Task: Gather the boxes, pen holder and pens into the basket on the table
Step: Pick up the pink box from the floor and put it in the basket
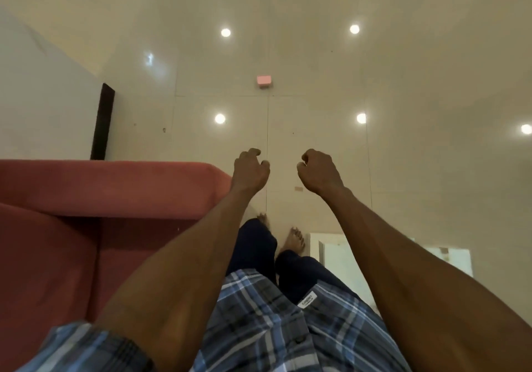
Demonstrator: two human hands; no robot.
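Note:
Both my arms stretch forward over a glossy cream tiled floor. My left hand [250, 171] hangs with its fingers loosely curled and apart, holding nothing. My right hand [319, 171] mirrors it a short way to the right, fingers curled inward, also empty. A small pink box [264, 80] lies on the floor well ahead of both hands. No basket, pen holder, pens or table appear in the head view.
A red sofa [95, 199] fills the left side, its arm close to my left forearm. A dark post [102, 121] stands against a white wall [40, 92] behind it. My bare feet [293, 240] stand below. A white object [342, 259] sits low right. Ceiling lights reflect in the tiles.

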